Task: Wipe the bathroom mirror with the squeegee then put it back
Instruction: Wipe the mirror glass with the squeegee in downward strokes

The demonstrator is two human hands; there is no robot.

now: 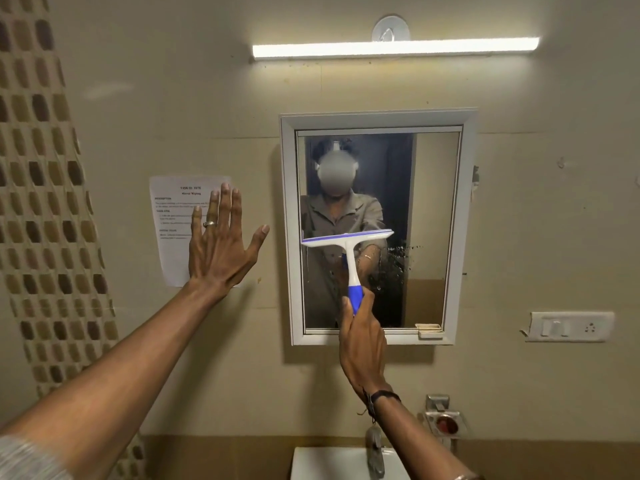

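A white-framed bathroom mirror hangs on the beige wall. My right hand grips the blue handle of a white and blue squeegee, whose blade lies roughly level against the glass at mid-height on the mirror's left half. Water droplets show on the glass to the right of the blade. My left hand is spread flat, fingers apart, on the wall left of the mirror, over a taped paper sheet. A person's reflection fills the mirror's left part.
A lit tube light runs above the mirror, with a round wall hook over it. A switch plate sits at the right. Below are a white sink, a tap and a small wall fixture. Mosaic tiles line the left.
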